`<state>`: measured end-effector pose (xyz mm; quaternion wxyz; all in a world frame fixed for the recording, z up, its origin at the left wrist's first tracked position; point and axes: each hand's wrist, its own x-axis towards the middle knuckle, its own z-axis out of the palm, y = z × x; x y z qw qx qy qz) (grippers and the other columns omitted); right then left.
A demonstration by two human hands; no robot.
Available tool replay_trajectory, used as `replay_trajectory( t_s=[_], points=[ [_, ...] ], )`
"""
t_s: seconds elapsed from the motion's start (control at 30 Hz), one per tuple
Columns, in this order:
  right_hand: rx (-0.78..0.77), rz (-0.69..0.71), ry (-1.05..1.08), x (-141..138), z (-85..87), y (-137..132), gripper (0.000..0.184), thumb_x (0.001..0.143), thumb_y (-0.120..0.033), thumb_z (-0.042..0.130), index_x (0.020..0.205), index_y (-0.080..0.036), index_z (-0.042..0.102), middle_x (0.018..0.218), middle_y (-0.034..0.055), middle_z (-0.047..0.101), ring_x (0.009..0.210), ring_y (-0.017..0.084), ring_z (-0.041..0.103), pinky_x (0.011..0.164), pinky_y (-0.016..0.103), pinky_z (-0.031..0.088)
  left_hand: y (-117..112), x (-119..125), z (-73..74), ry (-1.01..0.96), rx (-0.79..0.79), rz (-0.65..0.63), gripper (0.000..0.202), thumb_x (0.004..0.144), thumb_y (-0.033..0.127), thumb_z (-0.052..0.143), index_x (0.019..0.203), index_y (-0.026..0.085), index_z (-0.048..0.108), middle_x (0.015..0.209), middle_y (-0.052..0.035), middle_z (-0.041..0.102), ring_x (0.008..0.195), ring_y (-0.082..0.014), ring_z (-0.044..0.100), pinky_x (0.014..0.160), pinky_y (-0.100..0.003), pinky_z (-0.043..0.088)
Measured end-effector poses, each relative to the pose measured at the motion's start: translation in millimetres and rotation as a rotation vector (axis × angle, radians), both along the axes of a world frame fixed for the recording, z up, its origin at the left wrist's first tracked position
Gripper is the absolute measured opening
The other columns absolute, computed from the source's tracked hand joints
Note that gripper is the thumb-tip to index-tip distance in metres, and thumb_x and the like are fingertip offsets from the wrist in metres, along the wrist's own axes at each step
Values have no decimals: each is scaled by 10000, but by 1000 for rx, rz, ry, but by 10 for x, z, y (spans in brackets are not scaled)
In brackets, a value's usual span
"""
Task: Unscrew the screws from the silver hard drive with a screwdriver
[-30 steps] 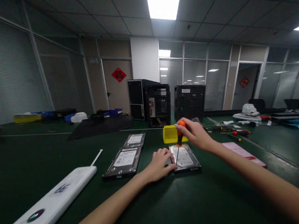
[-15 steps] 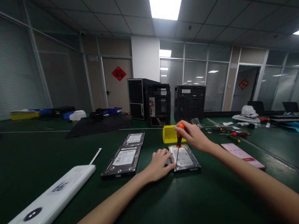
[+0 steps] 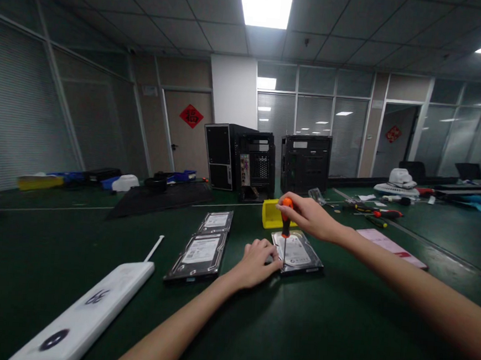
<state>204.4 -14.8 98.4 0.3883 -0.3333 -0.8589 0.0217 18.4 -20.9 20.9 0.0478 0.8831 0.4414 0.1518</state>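
My right hand (image 3: 310, 216) is closed around the orange and black handle of a screwdriver (image 3: 287, 212). The screwdriver stands nearly upright, its tip on the near left corner of a hard drive (image 3: 299, 251) that lies label side up on the table. My left hand (image 3: 258, 263) grips that drive by its left edge, with the thumb close to the screwdriver's tip. To the left, two more hard drives lie in line, a nearer one (image 3: 201, 253) and a farther one (image 3: 216, 221).
A yellow bin (image 3: 270, 214) stands just behind the drive. A pink box (image 3: 391, 247) and several hand tools (image 3: 381, 214) lie to the right. At front left is a long white device (image 3: 89, 307). Black computer cases (image 3: 229, 160) stand at the back of the green table (image 3: 316, 330).
My right hand and the top of the screwdriver have shifted slightly left. The left hand and the drive have stayed in place.
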Motion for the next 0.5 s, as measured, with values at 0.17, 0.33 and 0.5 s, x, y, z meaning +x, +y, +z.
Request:
replay_trajectory(
  t_s=[0.17, 0.33, 0.5],
  points=[
    [-8, 41, -28, 2, 46, -16, 308, 852, -419, 370, 967, -174, 518, 705, 25, 569, 592, 122, 494, 573, 234, 337, 11, 10, -20, 11, -4, 13, 285, 828, 445, 370, 821, 216, 539, 909, -16, 492, 901, -201, 425, 789, -334, 310],
    [-10, 43, -12, 15, 33, -15, 307, 854, -418, 366, 962, -175, 521, 704, 22, 565, 590, 121, 488, 566, 233, 335, 14, 8, -35, 14, -7, 18, 299, 828, 461, 362, 820, 218, 535, 905, -13, 489, 906, -200, 425, 790, -329, 309],
    [-13, 47, 6, 16, 23, -18, 308, 852, -416, 371, 955, -170, 524, 694, 20, 558, 579, 118, 477, 551, 230, 326, 5, 12, -18, 19, -15, 23, 293, 831, 455, 359, 822, 218, 530, 907, -11, 486, 911, -198, 425, 794, -330, 307]
  ],
)
